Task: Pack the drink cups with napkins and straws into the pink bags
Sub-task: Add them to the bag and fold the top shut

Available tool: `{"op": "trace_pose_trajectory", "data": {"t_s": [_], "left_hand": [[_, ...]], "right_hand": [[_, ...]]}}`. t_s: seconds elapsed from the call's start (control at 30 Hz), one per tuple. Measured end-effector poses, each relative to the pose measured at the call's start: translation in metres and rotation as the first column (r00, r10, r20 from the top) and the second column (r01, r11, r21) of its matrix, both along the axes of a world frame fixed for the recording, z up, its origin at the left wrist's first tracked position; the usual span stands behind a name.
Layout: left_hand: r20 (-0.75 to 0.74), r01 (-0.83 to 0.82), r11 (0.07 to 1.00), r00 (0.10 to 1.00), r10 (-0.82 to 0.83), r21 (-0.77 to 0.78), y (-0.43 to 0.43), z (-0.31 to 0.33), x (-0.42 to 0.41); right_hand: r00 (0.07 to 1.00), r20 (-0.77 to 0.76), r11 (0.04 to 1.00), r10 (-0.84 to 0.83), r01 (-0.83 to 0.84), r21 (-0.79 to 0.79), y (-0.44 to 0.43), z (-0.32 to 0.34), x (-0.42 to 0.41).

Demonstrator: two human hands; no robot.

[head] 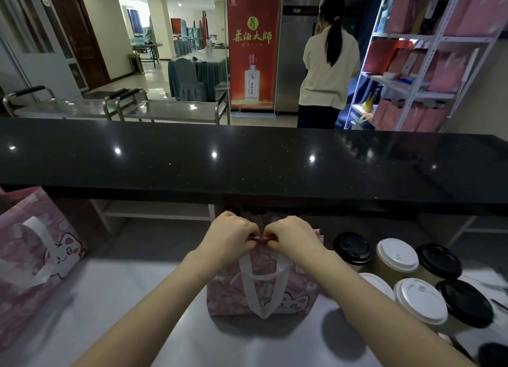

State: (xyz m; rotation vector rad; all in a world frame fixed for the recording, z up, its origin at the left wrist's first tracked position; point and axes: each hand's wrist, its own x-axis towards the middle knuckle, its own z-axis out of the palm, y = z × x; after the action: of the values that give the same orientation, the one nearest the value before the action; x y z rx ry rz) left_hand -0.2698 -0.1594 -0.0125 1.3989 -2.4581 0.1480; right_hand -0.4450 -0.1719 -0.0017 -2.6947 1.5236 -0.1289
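A pink bag (299,295) with a cat print and white handles stands upright on the grey work surface (132,320) in front of me. My left hand (229,236) and my right hand (291,236) meet above it, and each pinches the bag's top edge between thumb and fingers. What the bag holds is hidden. Several lidded drink cups stand just to its right, some with white lids (397,255) and some with black lids (352,248). I see no napkins or straws.
A second pink cat-print bag (35,251) stands at the left edge. A raised black counter (247,160) runs across beyond the bag. Behind it are metal carts (170,109), a red banner, a person with their back to me, and a shelf (412,64) of pink bags.
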Motion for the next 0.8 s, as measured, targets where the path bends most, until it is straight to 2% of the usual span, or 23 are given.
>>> {"op": "trace_pose_trajectory", "data": {"t_s": [0.2,0.3,0.4,0.6,0.67,0.8], "left_hand": [[-0.06,-0.033,0.999,0.998,0.031,-0.019,0.0,-0.008,-0.001],[-0.114,-0.031,0.999,0.993,0.031,-0.004,0.002,-0.004,0.009],[-0.257,-0.088,0.983,0.958,0.127,0.159,0.009,-0.002,0.039],[-0.385,-0.129,0.932,0.885,0.262,0.339,0.023,-0.017,0.078],[-0.431,-0.138,0.925,0.854,0.292,0.353,0.023,-0.023,0.077],[-0.451,-0.221,0.938,0.831,0.325,0.269,0.023,-0.031,0.074]], "right_hand": [[0.997,0.073,0.999,-0.023,0.025,-0.021,-0.002,-0.006,-0.002],[0.973,0.217,0.996,-0.075,0.064,0.058,-0.004,-0.002,-0.02],[0.911,0.377,0.964,-0.164,0.067,0.258,-0.007,0.003,-0.061],[0.881,0.426,0.923,-0.206,0.03,0.384,-0.006,0.003,-0.106],[0.881,0.424,0.93,-0.21,0.046,0.365,-0.008,0.0,-0.107],[0.89,0.387,0.962,-0.242,0.167,0.218,-0.012,-0.008,-0.096]]}}
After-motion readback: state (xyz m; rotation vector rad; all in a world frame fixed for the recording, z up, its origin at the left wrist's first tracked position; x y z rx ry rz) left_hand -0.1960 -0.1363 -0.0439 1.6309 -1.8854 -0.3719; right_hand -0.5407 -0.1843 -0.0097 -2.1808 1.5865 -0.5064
